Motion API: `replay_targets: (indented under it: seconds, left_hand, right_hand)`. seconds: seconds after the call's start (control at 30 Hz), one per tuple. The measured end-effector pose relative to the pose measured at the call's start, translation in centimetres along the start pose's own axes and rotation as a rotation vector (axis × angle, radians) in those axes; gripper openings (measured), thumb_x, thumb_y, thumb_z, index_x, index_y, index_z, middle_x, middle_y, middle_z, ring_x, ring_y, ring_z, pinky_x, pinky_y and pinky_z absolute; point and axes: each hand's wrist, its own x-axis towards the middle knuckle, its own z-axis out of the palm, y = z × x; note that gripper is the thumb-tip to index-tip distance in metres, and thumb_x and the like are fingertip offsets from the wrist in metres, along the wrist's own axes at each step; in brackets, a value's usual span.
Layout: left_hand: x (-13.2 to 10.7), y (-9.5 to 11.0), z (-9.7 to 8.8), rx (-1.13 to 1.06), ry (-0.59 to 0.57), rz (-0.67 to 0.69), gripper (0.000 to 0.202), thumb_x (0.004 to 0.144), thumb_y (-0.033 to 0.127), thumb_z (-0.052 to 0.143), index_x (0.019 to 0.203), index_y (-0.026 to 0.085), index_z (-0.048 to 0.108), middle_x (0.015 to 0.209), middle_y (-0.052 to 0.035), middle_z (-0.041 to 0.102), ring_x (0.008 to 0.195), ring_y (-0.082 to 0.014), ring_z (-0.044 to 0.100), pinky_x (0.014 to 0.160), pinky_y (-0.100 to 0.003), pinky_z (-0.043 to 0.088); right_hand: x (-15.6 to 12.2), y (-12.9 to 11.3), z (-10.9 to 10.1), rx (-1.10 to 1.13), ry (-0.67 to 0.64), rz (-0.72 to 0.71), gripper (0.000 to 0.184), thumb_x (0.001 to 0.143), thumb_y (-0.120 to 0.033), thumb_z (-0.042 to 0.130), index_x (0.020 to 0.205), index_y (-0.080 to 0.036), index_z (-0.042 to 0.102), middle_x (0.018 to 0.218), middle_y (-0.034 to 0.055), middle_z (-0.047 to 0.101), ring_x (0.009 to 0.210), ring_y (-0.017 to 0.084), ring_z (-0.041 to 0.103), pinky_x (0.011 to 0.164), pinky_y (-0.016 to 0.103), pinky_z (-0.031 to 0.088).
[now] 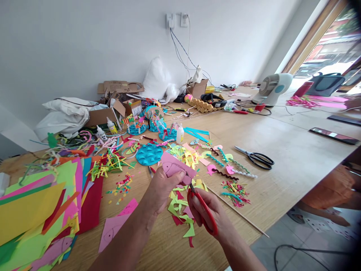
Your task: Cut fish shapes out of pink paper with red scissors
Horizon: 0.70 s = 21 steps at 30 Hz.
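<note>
My left hand [161, 188] pinches a piece of pink paper [176, 167] with a fish outline drawn on it, held up over the wooden table [282, 150]. My right hand [210, 214] grips red-handled scissors [201, 205], their blades meeting the lower right edge of the pink paper. Green, yellow and red paper offcuts [182, 212] lie on the table right under both hands.
A pile of coloured paper sheets [39, 210] covers the left. Black scissors [258, 158], a thin wooden stick [239, 213], pipe cleaners [228, 165], a blue paper plate [149, 154], glue bottles [179, 134], cardboard boxes [109, 113] and a fan [272, 88] stand further off. The table edge runs along the right.
</note>
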Motion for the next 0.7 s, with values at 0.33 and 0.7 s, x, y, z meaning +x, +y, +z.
replay_targets:
  seconds: [0.33, 0.7]
  left_hand:
    - [0.2, 0.2, -0.7, 0.116, -0.057, -0.016, 0.008, 0.067, 0.02, 0.062, 0.072, 0.013, 0.061, 0.065, 0.001, 0.063, 0.06, -0.0107, 0.056, 0.06, -0.022, 0.043]
    - [0.3, 0.8, -2.1, 0.273, -0.212, -0.049, 0.013, 0.069, 0.019, 0.06, 0.079, 0.012, 0.063, 0.07, -0.0021, 0.065, 0.064, -0.0122, 0.056, 0.062, -0.023, 0.042]
  right_hand:
    - [-0.1, 0.4, -0.3, -0.006, -0.031, 0.005, 0.047, 0.079, -0.061, 0.049, 0.059, -0.019, 0.044, 0.042, -0.0069, 0.042, 0.035, 0.005, 0.028, 0.035, 0.018, 0.021]
    - [-0.5, 0.2, -0.7, -0.096, -0.072, 0.017, 0.046, 0.078, -0.061, 0.049, 0.06, -0.019, 0.045, 0.042, -0.0072, 0.04, 0.036, 0.006, 0.031, 0.037, 0.019, 0.024]
